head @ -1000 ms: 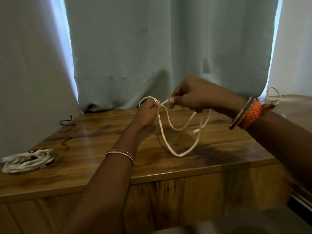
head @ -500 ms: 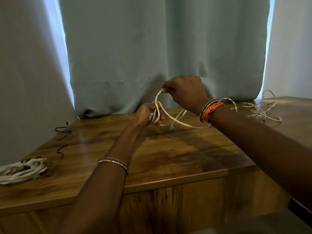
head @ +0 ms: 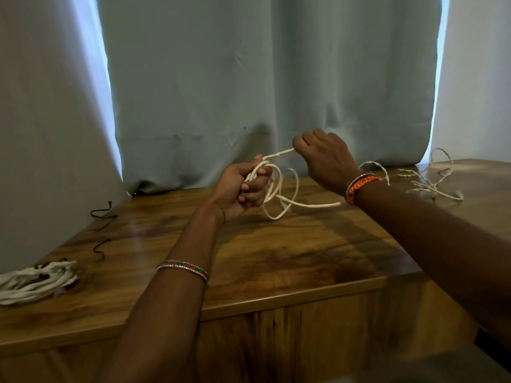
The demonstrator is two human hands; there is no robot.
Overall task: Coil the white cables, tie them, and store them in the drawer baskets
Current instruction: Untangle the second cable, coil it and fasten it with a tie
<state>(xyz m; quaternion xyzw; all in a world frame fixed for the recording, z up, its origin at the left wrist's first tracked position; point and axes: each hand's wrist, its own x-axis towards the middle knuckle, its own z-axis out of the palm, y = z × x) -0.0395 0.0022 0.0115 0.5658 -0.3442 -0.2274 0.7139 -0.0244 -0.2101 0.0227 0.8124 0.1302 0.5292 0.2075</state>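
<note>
above the wooden cabinet top (head: 249, 258), the left hand (head: 239, 189) grips loops of a white cable (head: 279, 189), fingers curled round them; the right hand (head: 326, 158) pinches its free strand. a coiled bundle (head: 36, 280) lies far left, loose cables (head: 431, 183) right.

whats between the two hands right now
In the head view, a short taut stretch of the white cable runs from the left hand, which grips the coiled loops, up to the right hand, which pinches it.
</note>
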